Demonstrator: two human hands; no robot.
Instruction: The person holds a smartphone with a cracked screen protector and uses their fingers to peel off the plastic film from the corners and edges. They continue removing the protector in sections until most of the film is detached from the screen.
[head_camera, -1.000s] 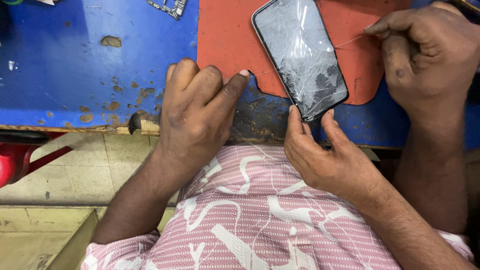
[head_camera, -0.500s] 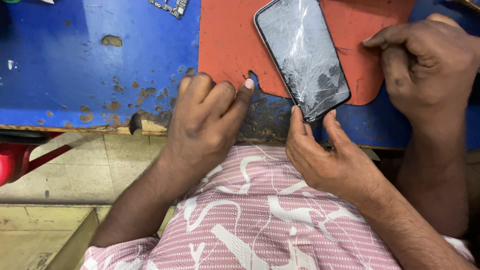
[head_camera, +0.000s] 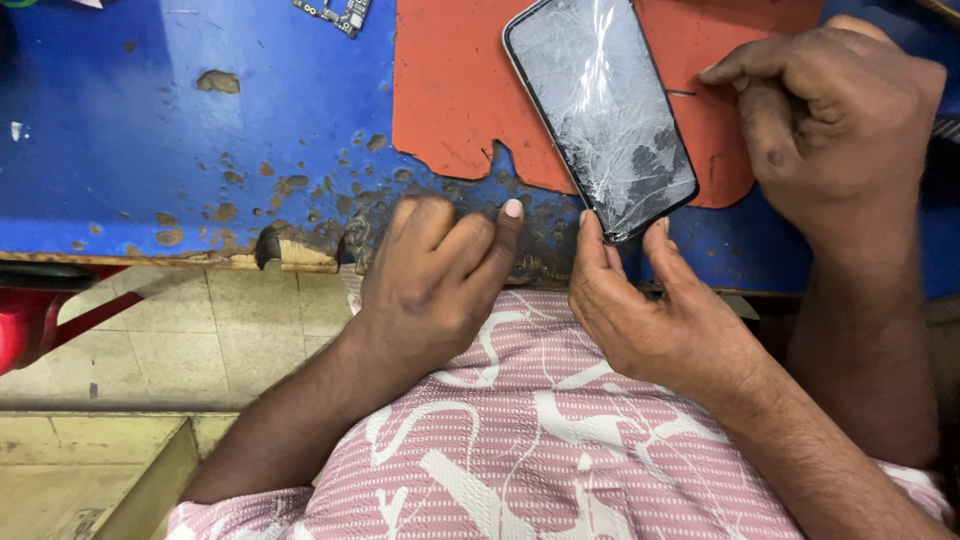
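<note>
The bench top (head_camera: 150, 130) is painted bright blue, chipped in brown spots and worn to bare dark brown along its near edge. On it lies an orange-red mat (head_camera: 450, 90) with a ragged lower edge. Lying on the mat, the phone (head_camera: 600, 115) has a black frame and a grey, glossy screen laced with pale white cracks that darken to black blotches near its lower end. Left of the mat, at the top of the bench, a small circuit board (head_camera: 335, 12) shows grey and dark. Below the bench, the shirt (head_camera: 520, 440) is pink with fine white stripes and loose white looping shapes. Left of the shirt, the floor tiles (head_camera: 150, 340) are pale beige, beside a red object (head_camera: 25, 325).
</note>
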